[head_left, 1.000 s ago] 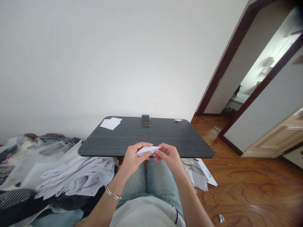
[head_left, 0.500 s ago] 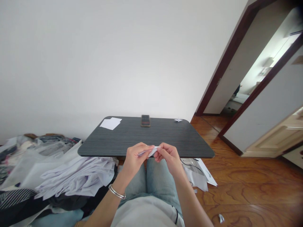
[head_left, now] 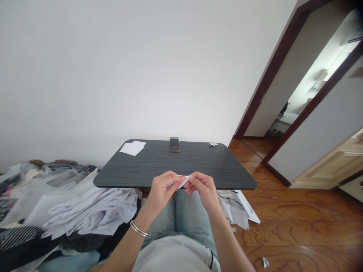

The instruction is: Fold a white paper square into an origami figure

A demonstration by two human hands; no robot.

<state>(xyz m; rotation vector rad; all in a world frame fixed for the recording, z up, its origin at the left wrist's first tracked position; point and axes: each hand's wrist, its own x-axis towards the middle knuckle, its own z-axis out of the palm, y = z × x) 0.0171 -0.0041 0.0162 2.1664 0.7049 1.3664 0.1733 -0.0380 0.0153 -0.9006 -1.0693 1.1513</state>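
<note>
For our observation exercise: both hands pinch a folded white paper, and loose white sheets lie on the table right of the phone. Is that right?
No. The head view shows the loose white sheets on the table left of the phone, not right. The left hand and right hand do pinch the folded white paper.

Left hand (head_left: 160, 191) and right hand (head_left: 203, 187) pinch a small folded white paper (head_left: 181, 182) between fingertips above the lap at the near edge of the dark tabletop (head_left: 176, 166), with loose white sheets (head_left: 132, 148), a phone (head_left: 174, 144) and a tiny paper figure (head_left: 213, 144) at its far side.
</note>
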